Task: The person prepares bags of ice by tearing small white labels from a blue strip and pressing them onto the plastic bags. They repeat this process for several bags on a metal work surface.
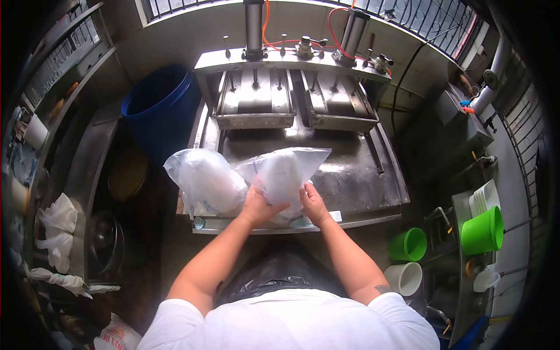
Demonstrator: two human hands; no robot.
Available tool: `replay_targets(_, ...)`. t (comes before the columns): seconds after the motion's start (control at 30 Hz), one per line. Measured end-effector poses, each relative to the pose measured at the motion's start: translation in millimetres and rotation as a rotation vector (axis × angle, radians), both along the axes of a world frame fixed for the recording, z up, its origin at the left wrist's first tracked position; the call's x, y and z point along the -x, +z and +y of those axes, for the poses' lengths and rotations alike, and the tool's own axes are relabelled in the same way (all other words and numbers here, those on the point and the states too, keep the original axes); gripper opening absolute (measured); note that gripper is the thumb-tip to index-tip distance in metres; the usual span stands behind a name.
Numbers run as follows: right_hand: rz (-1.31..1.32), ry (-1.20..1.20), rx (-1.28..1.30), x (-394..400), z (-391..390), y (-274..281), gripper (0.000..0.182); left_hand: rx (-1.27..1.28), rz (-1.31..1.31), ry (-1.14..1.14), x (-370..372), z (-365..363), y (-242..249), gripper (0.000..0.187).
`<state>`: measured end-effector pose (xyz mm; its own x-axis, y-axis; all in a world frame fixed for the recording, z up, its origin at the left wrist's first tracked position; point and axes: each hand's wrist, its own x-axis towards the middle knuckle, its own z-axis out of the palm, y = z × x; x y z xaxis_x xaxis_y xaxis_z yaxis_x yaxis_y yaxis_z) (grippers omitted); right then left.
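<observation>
Plastic bag (284, 175) held from both sides

Beyond the left hand (261, 206), farthest left, stands a blue barrel (158, 102). Just left of those fingers a second bag (211, 178) rests on the metal table (364, 189), probably set there for easy reach. The left thumb is spread wide; its fingers are partly hidden by the plastic, so how far they curl I cannot tell. The held bag sits between the hands, likely flanked because thin film slumps. The right hand (314, 205) is partly closed, thumb and fingers touching the bag's right side. Well right of them are green buckets (481, 232).
</observation>
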<state>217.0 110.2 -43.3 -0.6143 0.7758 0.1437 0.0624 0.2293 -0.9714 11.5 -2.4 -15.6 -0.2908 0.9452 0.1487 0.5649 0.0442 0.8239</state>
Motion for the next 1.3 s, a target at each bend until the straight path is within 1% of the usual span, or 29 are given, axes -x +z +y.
replay_targets(0.07,-0.087,-0.026,0.305,-5.3,-12.0,5.5,0.052,0.067,0.006,0.01,6.7,-12.8,8.8,0.092)
replay_targets(0.1,-0.091,-0.023,0.311,-10.0,-13.3,-1.7,0.052,0.079,0.004,0.028,6.9,-21.2,17.6,0.089)
replay_targets(0.13,-0.048,-0.069,0.334,-17.4,-12.4,-8.2,0.047,0.093,0.004,0.042,8.4,-27.0,20.4,0.088)
replay_targets(0.2,0.0,-0.128,0.366,-33.7,-18.1,-12.0,0.042,0.085,0.027,0.039,10.5,-42.8,-6.8,0.085)
replay_targets(0.27,0.011,-0.164,0.281,-54.0,-32.8,-5.1,0.033,0.079,0.044,0.033,7.6,-51.5,-28.8,0.083)
replay_targets(0.33,0.009,-0.18,0.332,-68.9,-48.8,-3.4,0.028,0.26,0.019,0.11,3.4,-55.5,-39.2,0.075)
replay_targets(0.37,-0.073,-0.168,0.286,-74.4,-55.9,1.3,0.026,0.262,0.015,0.106,0.7,-53.6,-37.9,0.075)
replay_targets(0.4,-0.156,-0.154,0.239,-79.6,-62.6,6.4,0.025,0.271,-0.081,0.101,-2.6,-49.9,-36.8,0.077)
replay_targets(0.43,-0.178,-0.143,0.296,-82.2,-69.3,11.4,0.025,0.279,-0.177,0.098,-5.9,-48.2,-35.5,0.079)
replay_targets(0.47,-0.181,-0.144,0.298,-85.4,-74.5,13.6,0.025,0.281,-0.18,0.097,-7.3,-47.6,-39.6,0.079)
replay_targets(0.53,-0.244,-0.015,0.229,-90.6,-84.7,17.4,0.028,0.288,-0.29,0.117,-9.4,-47.3,-47.5,0.083)
replay_targets(0.57,-0.248,0.027,0.152,-88.3,-92.8,27.9,0.033,0.293,-0.291,0.114,-10.3,-50.9,-47.0,0.083)
replay_targets(0.6,-0.249,0.024,0.156,-85.5,-99.9,41.1,0.033,0.476,-0.452,0.07,-10.8,-56.2,-42.2,0.082)
replay_targets(0.63,-0.197,0.154,0.216,-82.1,-106.6,55.0,0.032,0.662,-0.612,0.023,-12.3,-61.5,-37.8,0.081)
replay_targets(0.67,-0.143,0.283,0.279,-78.8,-112.9,66.0,0.032,0.672,-0.613,0.02,-15.5,-67.7,-30.9,0.081)
replay_targets(0.7,-0.098,0.358,0.357,-75.3,-117.1,72.7,0.03,0.67,-0.842,-0.108,-19.4,-76.4,-21.1,0.08)
replay_targets(0.73,-0.101,0.356,0.371,-73.2,-119.1,75.3,0.03,0.661,-1.075,-0.233,-23.2,-86.8,-10.3,0.08)
replay_targets(0.77,-0.112,0.454,0.381,-70.6,-119.4,77.2,0.029,0.603,-1.306,-0.333,-25.8,-90.4,7.6,0.066)
replay_targets(0.8,-0.123,0.552,0.389,-67.6,-119.3,80.3,0.028,0.61,-1.313,-0.327,-26.4,-91.0,17.2,0.066)
replay_targets(0.87,-0.184,0.583,0.4,-62.4,-118.9,92.3,0.026,0.493,-1.302,-0.492,-25.9,-87.3,34.3,0.051)
replay_targets(0.9,-0.149,0.591,0.43,-60.5,-118.7,97.4,0.025,0.511,-1.324,-0.456,-26.8,-85.3,49.6,0.037)
replay_targets(0.93,-0.114,0.598,0.458,-59.1,-118.8,101.4,0.023,0.509,-1.327,-0.453,-24.3,-85.1,46.1,0.037)
replay_targets(1.0,-0.126,0.58,0.509,-58.9,-119.1,105.0,0.021,0.485,-1.121,-0.412,-20.3,-86.0,42.4,0.027)
replay_targets(1.03,-0.129,0.576,0.498,-58.6,-119.1,105.6,0.022,0.483,-1.125,-0.409,-19.9,-88.7,41.2,0.027)
replay_targets(1.1,-0.137,0.575,0.49,-58.3,-119.1,103.1,0.023,0.302,-1.026,-0.381,-23.4,-94.2,60.7,0.019)
replay_targets(1.2,-0.101,0.572,0.547,-56.8,-122.0,95.6,0.019,0.271,-0.926,-0.356,-19.2,-99.6,67.2,0.016)
replay_targets(1.23,-0.03,0.526,0.605,-54.0,-124.4,96.0,0.022,0.271,-0.93,-0.352,-16.6,-100.4,65.9,0.016)
replay_targets(1.27,0.042,0.479,0.662,-50.2,-126.8,98.9,0.029,0.241,-0.838,-0.287,-13.0,-100.9,63.6,0.014)
replay_targets(1.3,0.054,0.442,0.659,-47.9,-127.6,105.6,0.047,0.212,-0.745,-0.223,-9.1,-101.1,61.4,0.013)
